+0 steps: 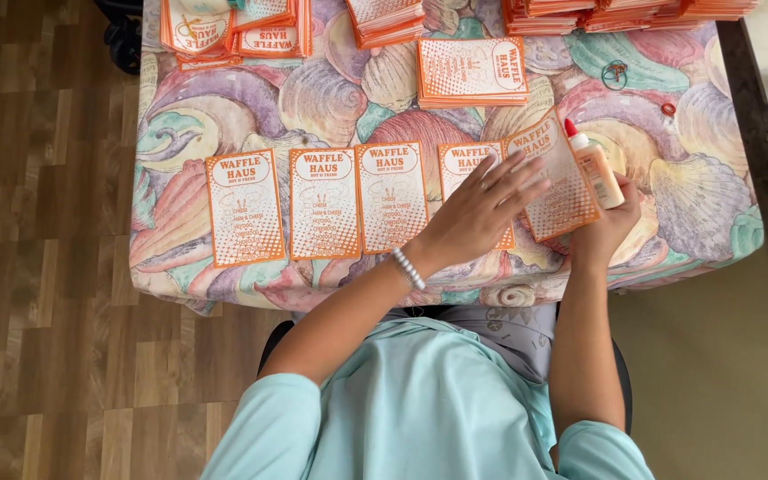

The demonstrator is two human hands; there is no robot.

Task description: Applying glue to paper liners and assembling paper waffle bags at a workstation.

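Several orange-and-white printed cards lie in a row on the table, from the leftmost card (244,207) to a tilted card (555,175) at the right end. My left hand (480,209), with a pearl bracelet at the wrist, lies flat with spread fingers on the fourth card (464,161) and touches the tilted card's edge. My right hand (611,227) grips a small glue bottle (596,167) with a red cap, held just right of the tilted card, which partly covers the hand.
The table wears a pastel seashell-patterned cloth (331,98). A stack of the same cards (473,71) sits behind the row, with more orange stacks (224,27) along the far edge. Rubber bands (615,74) lie at the back right. Wooden floor lies to the left.
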